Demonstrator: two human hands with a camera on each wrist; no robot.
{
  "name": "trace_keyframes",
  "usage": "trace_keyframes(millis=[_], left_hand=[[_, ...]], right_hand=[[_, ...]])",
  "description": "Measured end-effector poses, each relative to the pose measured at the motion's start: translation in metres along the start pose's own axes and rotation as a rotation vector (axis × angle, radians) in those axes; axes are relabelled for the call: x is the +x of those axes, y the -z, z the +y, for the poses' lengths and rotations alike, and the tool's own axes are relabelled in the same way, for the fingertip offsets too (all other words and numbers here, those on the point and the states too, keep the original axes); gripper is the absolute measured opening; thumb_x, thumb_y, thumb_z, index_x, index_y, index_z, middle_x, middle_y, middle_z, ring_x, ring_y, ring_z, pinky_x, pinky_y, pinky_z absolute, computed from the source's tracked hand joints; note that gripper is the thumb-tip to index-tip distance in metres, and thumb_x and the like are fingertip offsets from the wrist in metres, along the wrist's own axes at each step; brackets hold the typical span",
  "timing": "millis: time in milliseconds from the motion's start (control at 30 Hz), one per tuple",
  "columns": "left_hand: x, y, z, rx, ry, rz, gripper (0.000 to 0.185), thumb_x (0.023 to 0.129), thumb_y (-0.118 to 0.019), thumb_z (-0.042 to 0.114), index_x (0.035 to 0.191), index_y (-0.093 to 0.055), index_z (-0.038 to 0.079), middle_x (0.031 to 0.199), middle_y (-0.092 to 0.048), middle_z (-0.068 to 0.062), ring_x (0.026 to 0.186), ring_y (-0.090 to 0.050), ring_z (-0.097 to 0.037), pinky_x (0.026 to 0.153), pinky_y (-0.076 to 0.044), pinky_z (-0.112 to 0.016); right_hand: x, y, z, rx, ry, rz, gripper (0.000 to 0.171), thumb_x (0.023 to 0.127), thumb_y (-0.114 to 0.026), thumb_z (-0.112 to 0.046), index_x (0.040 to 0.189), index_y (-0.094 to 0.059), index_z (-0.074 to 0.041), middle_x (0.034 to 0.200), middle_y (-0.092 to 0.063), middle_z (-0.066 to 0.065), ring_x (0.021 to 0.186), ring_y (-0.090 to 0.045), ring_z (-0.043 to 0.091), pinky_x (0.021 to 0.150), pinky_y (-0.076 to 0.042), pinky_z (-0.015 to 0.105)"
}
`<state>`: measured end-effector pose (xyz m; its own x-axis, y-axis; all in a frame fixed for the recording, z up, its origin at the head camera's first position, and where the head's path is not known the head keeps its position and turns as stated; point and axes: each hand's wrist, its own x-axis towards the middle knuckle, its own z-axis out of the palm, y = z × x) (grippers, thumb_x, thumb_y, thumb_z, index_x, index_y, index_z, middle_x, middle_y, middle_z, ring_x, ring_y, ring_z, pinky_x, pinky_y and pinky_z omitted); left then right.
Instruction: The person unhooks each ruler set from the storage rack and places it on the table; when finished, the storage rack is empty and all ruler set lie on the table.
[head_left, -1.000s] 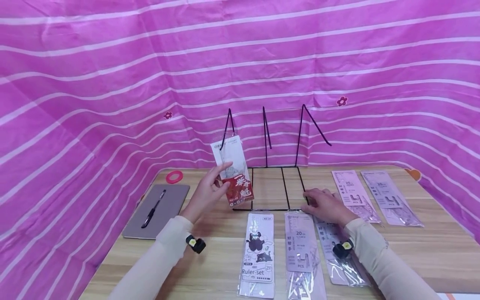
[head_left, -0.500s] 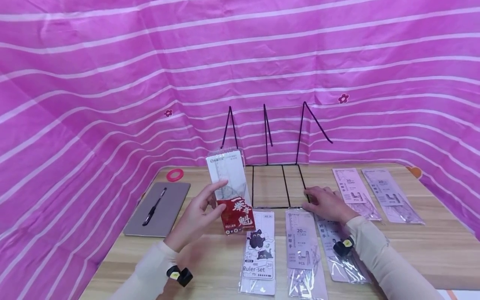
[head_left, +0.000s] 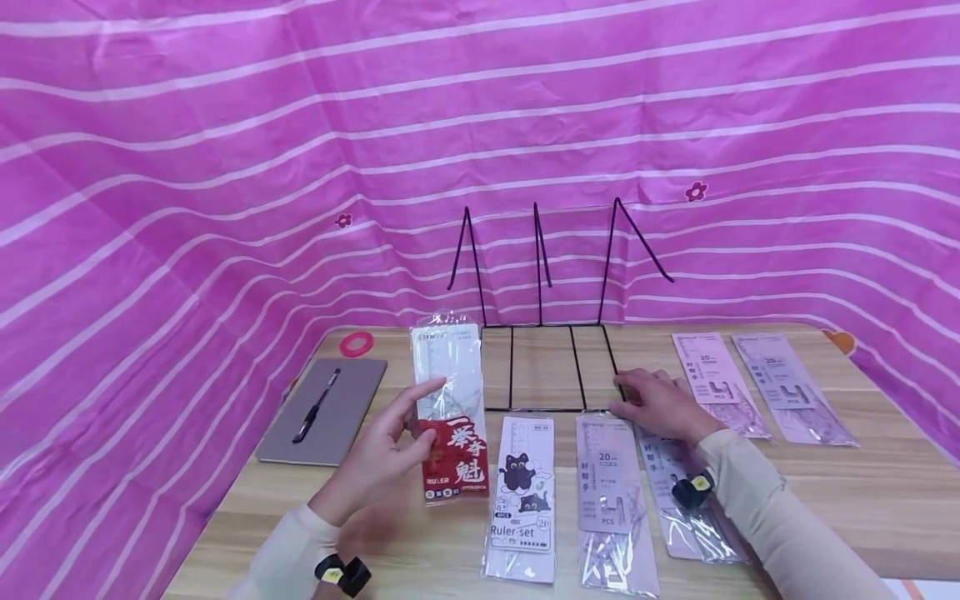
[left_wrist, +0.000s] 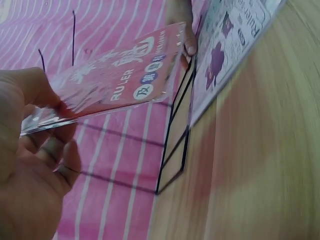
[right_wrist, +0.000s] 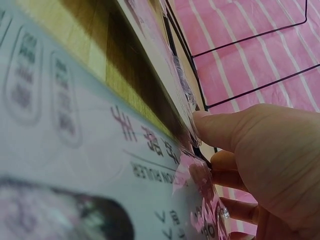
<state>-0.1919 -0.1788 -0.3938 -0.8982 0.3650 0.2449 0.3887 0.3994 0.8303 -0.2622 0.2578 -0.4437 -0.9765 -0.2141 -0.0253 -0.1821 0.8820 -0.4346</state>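
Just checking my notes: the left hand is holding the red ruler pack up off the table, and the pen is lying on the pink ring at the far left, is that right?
Not quite. The left hand does hold the red ruler pack up off the table, but the pen lies on the grey notebook, not on the pink ring, which sits apart behind it. The head view shows this.

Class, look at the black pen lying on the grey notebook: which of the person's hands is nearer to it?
Left. The left hand, holding the red ruler pack, is just right of the grey notebook bearing the black pen. The right hand rests further right, by the wire rack.
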Motion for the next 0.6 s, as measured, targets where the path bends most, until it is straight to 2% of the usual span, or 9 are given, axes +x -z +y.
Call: trace_keyframes(millis=[67, 133, 267, 333, 367, 467, 600], left_hand=[[-0.002, 0.003, -0.004, 0.013, 0.031, -0.014, 0.071, 0.099, -0.065, -0.001, 0.157, -0.046, 0.036, 0.098, -0.055, -0.009, 0.082, -0.058, -0.016, 0.056, -0.050, -0.022], [-0.004, 0.006, -0.009, 0.020, 0.092, -0.033, 0.072, 0.097, -0.064, -0.002, 0.156, -0.048, 0.037, 0.103, -0.056, -0.008, 0.080, -0.055, -0.016, 0.056, -0.049, -0.021], [-0.007, 0.008, -0.020, 0.010, 0.255, -0.106, 0.073, 0.094, -0.063, 0.000, 0.154, -0.049, 0.038, 0.112, -0.058, -0.009, 0.080, -0.056, -0.017, 0.061, -0.052, -0.024], [-0.009, 0.008, -0.024, -0.004, 0.326, -0.142, 0.073, 0.092, -0.064, 0.001, 0.154, -0.049, 0.037, 0.112, -0.060, -0.012, 0.084, -0.059, -0.019, 0.065, -0.055, -0.026], [-0.010, 0.007, -0.027, -0.007, 0.355, -0.156, 0.073, 0.092, -0.065, 0.003, 0.154, -0.049, 0.036, 0.117, -0.061, -0.012, 0.087, -0.060, -0.020, 0.068, -0.056, -0.027], [-0.012, 0.005, -0.032, -0.014, 0.389, -0.191, 0.071, 0.092, -0.067, 0.006, 0.156, -0.049, 0.031, 0.133, -0.061, -0.014, 0.095, -0.064, -0.021, 0.072, -0.059, -0.031], [-0.012, 0.001, -0.038, -0.028, 0.371, -0.233, 0.067, 0.093, -0.067, 0.007, 0.156, -0.049, 0.022, 0.140, -0.058, -0.020, 0.094, -0.067, -0.021, 0.070, -0.062, -0.033]], right_hand=[[0.000, 0.000, 0.000, -0.005, 0.005, 0.005, 0.066, 0.100, -0.071, -0.044, 0.152, -0.054, -0.007, 0.155, -0.055, 0.022, 0.133, -0.051, 0.041, 0.106, -0.037, 0.062], [0.000, -0.001, 0.001, -0.012, 0.010, 0.012, 0.065, 0.100, -0.071, -0.044, 0.152, -0.055, -0.007, 0.155, -0.055, 0.022, 0.133, -0.052, 0.042, 0.104, -0.037, 0.061], [0.001, -0.001, 0.002, -0.021, 0.015, 0.014, 0.065, 0.099, -0.071, -0.044, 0.151, -0.056, -0.007, 0.156, -0.054, 0.022, 0.133, -0.052, 0.042, 0.102, -0.038, 0.060], [0.001, -0.001, 0.002, -0.019, 0.011, 0.009, 0.066, 0.099, -0.070, -0.045, 0.151, -0.055, -0.008, 0.156, -0.053, 0.022, 0.133, -0.051, 0.042, 0.103, -0.037, 0.060], [0.001, -0.001, 0.002, -0.017, 0.010, 0.006, 0.066, 0.099, -0.070, -0.045, 0.151, -0.055, -0.008, 0.157, -0.053, 0.022, 0.134, -0.051, 0.042, 0.104, -0.036, 0.061], [0.000, -0.001, 0.001, -0.005, 0.002, 0.001, 0.067, 0.100, -0.070, -0.045, 0.152, -0.054, -0.007, 0.157, -0.052, 0.022, 0.135, -0.050, 0.043, 0.106, -0.034, 0.062], [-0.001, 0.000, -0.001, -0.004, 0.000, 0.003, 0.066, 0.100, -0.070, -0.044, 0.152, -0.054, -0.007, 0.156, -0.053, 0.022, 0.135, -0.050, 0.043, 0.108, -0.033, 0.063]])
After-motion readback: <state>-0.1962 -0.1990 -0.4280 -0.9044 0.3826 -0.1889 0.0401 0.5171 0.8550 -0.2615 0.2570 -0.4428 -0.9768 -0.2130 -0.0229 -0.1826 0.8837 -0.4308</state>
